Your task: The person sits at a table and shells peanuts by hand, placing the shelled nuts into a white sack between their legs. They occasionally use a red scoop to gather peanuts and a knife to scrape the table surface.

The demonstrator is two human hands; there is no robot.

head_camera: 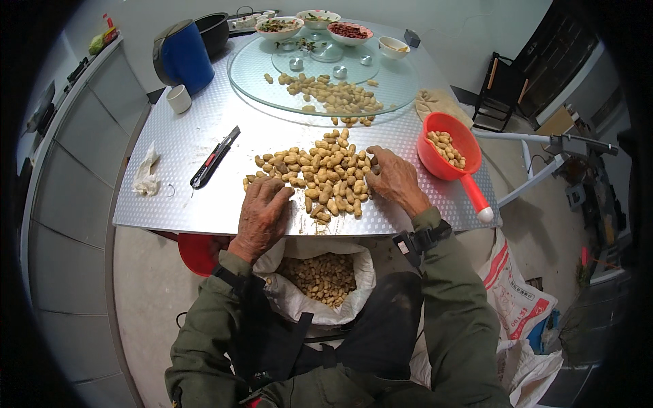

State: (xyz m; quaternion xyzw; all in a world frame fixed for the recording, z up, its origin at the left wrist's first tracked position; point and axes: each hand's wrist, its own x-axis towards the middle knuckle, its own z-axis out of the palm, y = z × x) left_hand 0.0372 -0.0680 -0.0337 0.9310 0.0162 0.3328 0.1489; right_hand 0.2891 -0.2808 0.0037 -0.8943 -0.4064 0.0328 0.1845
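Note:
A loose heap of unshelled peanuts [331, 171] covers the metal-topped table [214, 214] before me. My left hand [262, 214] rests at the heap's left edge, its curled fingertips over some peanuts. What lies under those fingers is hidden. At the right edge, my right hand [395, 176] has its thumb and forefinger around a dark peanut [375, 166]; whether they grip it, I cannot tell. Below the table edge, a white woven sack [365, 275] stands open between my legs, with many peanuts inside. A red plastic scoop [433, 166] holding several peanuts lies right of my right hand.
A glass turntable [250, 92] carries more peanuts and several bowls. On the left are a utility knife [214, 159], crumpled tissue [147, 173], a cup [179, 99] and a blue container [189, 58]. A red basin [196, 252] sits below the table; printed sacks [515, 290] lie right.

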